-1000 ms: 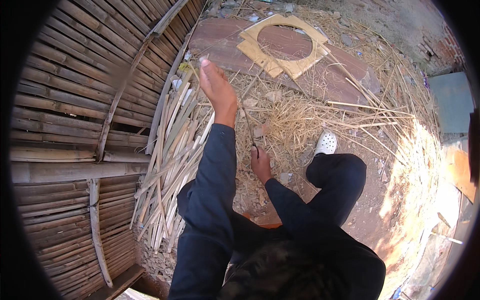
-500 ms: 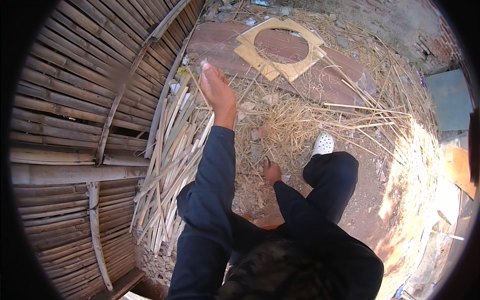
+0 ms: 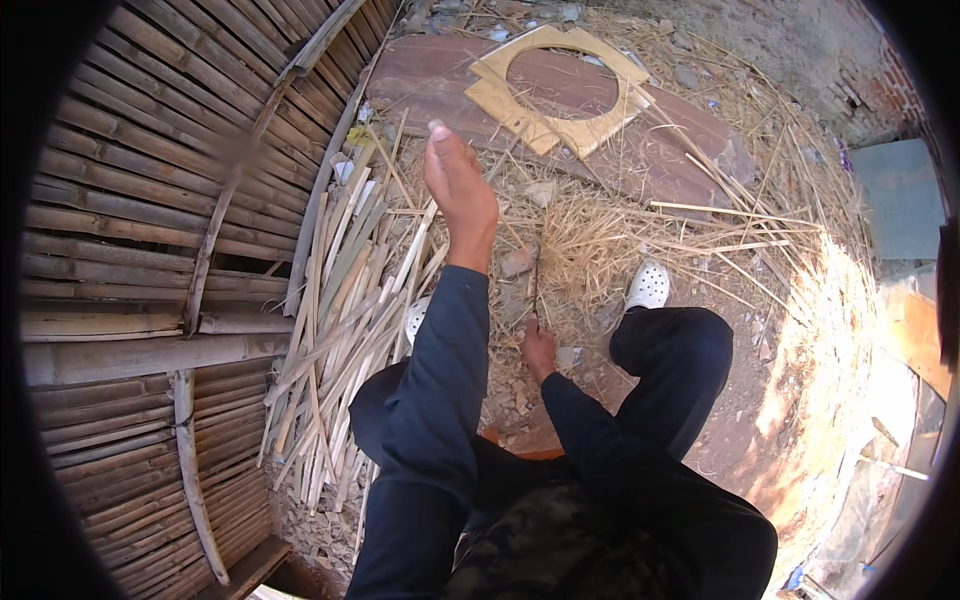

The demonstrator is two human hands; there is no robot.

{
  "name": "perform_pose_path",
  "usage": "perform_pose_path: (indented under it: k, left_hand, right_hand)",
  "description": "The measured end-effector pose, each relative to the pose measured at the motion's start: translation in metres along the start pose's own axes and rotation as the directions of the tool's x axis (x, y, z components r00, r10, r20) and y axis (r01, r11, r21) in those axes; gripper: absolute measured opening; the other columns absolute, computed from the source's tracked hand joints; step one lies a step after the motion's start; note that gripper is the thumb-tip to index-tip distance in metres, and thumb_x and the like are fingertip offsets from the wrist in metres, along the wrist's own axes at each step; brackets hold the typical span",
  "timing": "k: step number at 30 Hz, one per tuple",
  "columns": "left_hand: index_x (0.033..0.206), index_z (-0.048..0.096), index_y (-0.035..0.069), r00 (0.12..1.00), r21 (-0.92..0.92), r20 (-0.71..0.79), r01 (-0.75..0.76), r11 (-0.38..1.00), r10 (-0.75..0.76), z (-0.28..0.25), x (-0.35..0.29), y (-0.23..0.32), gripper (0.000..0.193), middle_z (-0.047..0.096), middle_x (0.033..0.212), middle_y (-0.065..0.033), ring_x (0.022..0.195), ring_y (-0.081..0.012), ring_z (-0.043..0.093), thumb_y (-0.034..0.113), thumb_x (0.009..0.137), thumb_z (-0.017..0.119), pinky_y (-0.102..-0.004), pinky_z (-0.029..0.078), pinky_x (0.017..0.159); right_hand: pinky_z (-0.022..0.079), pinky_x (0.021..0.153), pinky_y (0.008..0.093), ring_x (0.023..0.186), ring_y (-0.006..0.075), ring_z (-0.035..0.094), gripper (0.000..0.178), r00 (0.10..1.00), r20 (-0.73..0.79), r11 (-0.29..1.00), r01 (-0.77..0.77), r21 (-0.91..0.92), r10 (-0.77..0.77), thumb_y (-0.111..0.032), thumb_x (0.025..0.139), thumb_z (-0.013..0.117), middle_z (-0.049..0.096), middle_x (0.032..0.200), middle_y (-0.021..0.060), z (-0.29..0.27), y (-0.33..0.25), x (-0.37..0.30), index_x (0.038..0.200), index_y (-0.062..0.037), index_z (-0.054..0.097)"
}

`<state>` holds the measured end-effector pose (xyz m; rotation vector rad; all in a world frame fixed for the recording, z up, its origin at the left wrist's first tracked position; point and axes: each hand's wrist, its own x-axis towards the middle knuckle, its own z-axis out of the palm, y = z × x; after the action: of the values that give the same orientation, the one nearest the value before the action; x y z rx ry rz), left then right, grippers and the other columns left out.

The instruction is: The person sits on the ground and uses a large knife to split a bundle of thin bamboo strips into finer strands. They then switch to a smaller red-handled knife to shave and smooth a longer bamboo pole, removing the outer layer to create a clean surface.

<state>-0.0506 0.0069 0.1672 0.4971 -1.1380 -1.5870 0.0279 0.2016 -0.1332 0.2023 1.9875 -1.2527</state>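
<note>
My left hand [image 3: 464,198] is raised in front of me, thumb up and fingers curled inward. Whatever it may hold is hidden behind the palm. Lower and to the right, my right hand [image 3: 538,352] is closed round the handle of a knife [image 3: 536,285], whose thin dark blade points away from me over the ground. Beneath the blade lie pale bamboo shavings [image 3: 570,240]. Split bamboo strips [image 3: 335,310] form a loose pile to the left of my left forearm.
A brown board [image 3: 425,85] lies ahead, with a yellowish panel [image 3: 490,97] with a round hole on it. The bamboo wall [image 3: 130,210] closes off the left side. More strips [image 3: 730,217] lie at right. My white clog [image 3: 649,285] stands by the shavings.
My left hand has shifted right and slightly nearer. My right hand has moved a little, and the knife blade now shows more fully. The head view has shifted slightly.
</note>
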Motion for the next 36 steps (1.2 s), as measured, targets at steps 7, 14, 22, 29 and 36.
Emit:
perform_pose_path:
  k: [7, 14, 22, 29, 36]
  left_hand:
    - [0.071, 0.034, 0.013, 0.987, 0.006, 0.123, -0.103, 0.995, 0.102, 0.027, 0.001, 0.018, 0.043, 0.025, 0.066, 0.0069, 0.058, -0.0042, 0.023, 0.042, 0.102, 0.037, -0.0247, 0.020, 0.051]
    - [0.071, 0.034, 0.013, 0.994, 0.073, 0.085, -0.078, 0.994, 0.071, 0.011, -0.001, 0.010, 0.043, 0.025, 0.065, 0.0068, 0.058, -0.0045, 0.023, 0.042, 0.102, 0.038, -0.0249, 0.019, 0.051]
    - [0.071, 0.035, 0.013, 0.993, 0.106, 0.048, -0.109, 0.988, 0.104, -0.001, 0.005, 0.006, 0.043, 0.028, 0.064, 0.0065, 0.056, -0.0043, 0.024, 0.044, 0.102, 0.038, -0.0241, 0.021, 0.050]
    - [0.071, 0.035, 0.013, 0.992, 0.032, 0.080, -0.104, 0.994, 0.101, 0.018, 0.017, 0.013, 0.043, 0.028, 0.065, 0.0064, 0.057, -0.0041, 0.025, 0.043, 0.102, 0.039, -0.0237, 0.022, 0.051]
    - [0.071, 0.035, 0.013, 0.992, 0.054, 0.067, -0.108, 0.993, 0.104, 0.004, 0.005, 0.005, 0.042, 0.028, 0.065, 0.0063, 0.058, -0.0041, 0.025, 0.041, 0.102, 0.040, -0.0238, 0.022, 0.051]
  right_hand:
    - [0.038, 0.055, 0.0407, 0.053, 0.0243, 0.048, 0.054, 0.984, 0.138, 0.991, 0.102, 0.092, -0.114, -0.046, 0.097, 0.041, 0.048, 0.057, 0.0100, 0.008, 0.003, 0.008, 0.074, 0.0011, 0.053]
    - [0.025, 0.037, 0.0299, 0.041, 0.0094, 0.032, 0.046, 0.741, 0.663, 0.531, -0.607, 0.591, 0.109, -0.049, 0.098, 0.042, 0.029, 0.051, -0.0029, -0.011, -0.035, -0.014, 0.069, -0.0142, 0.042]
    - [0.045, 0.062, 0.0402, 0.061, 0.0223, 0.056, 0.045, 0.799, 0.042, 0.798, 0.595, 0.096, -0.600, -0.041, 0.097, 0.048, 0.048, 0.061, 0.0100, -0.009, -0.084, -0.049, 0.086, 0.0015, 0.056]
    - [0.035, 0.041, 0.0373, 0.041, 0.0204, 0.045, 0.049, 0.921, 0.077, 0.872, 0.388, -0.298, -0.383, -0.048, 0.098, 0.041, 0.046, 0.052, 0.0053, -0.005, 0.044, 0.045, 0.074, -0.0065, 0.052]
    - [0.023, 0.033, 0.0288, 0.036, 0.0099, 0.031, 0.049, 0.825, 0.550, 0.756, -0.443, 0.481, 0.133, -0.055, 0.097, 0.040, 0.035, 0.050, -0.0029, -0.027, -0.052, -0.027, 0.070, -0.0141, 0.043]
